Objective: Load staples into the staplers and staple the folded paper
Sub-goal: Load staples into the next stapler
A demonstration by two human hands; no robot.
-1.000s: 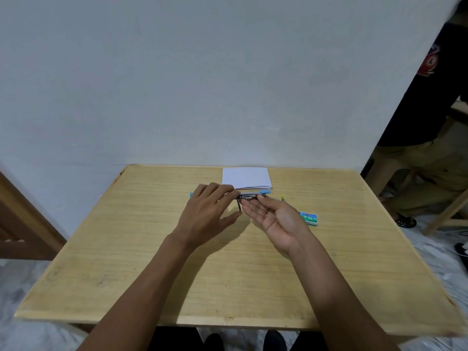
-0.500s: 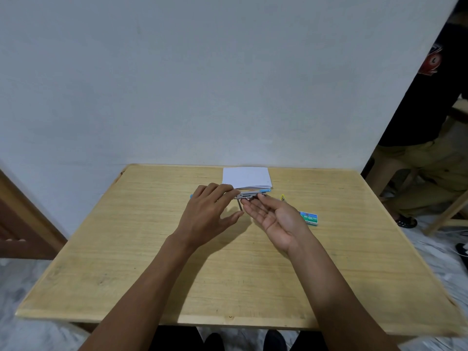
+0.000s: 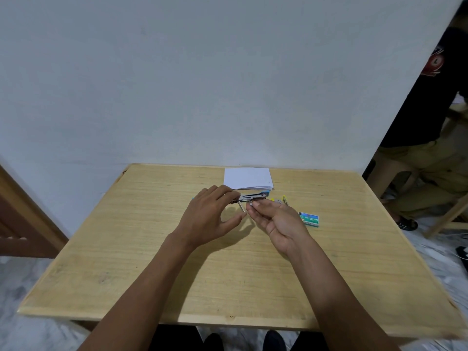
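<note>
Your left hand [image 3: 210, 216] grips the opened stapler [image 3: 253, 197] mid-surface [image 3: 141, 262], just in front of the folded paper [image 3: 248, 178]. Your right hand [image 3: 276, 219] has fingertips pinched together at the stapler's near edge; can't tell whether they hold staples. Staple box [image 3: 309, 219] lies just right of that hand, yellow stapler [image 3: 283, 200] behind it.

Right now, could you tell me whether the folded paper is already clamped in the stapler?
No, the folded paper lies flat on the table behind the stapler, apart from it.
</note>
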